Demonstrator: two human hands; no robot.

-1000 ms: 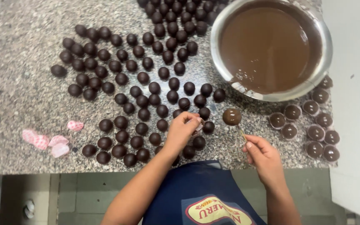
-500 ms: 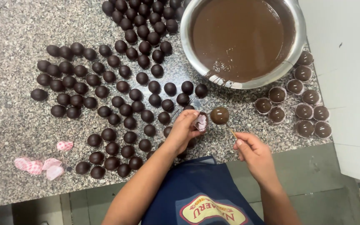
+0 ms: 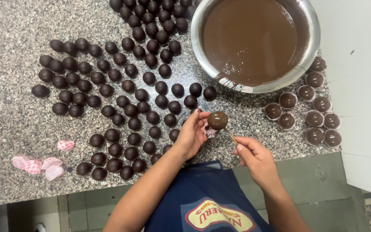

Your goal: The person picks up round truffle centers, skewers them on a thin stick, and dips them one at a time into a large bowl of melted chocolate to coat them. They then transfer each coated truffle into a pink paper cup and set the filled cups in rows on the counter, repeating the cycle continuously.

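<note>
Dipped chocolate ball (image 3: 217, 120) on stick, between left hand (image 3: 192, 135) and right hand (image 3: 254, 157)

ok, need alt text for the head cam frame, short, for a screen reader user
Seen from above, the right hand holds a thin stick carrying a glossy chocolate-coated ball over a paper cup in the left hand. Dozens of dark chocolate balls cover the speckled granite counter, beside a metal bowl of melted chocolate and finished balls in paper cups.
</note>
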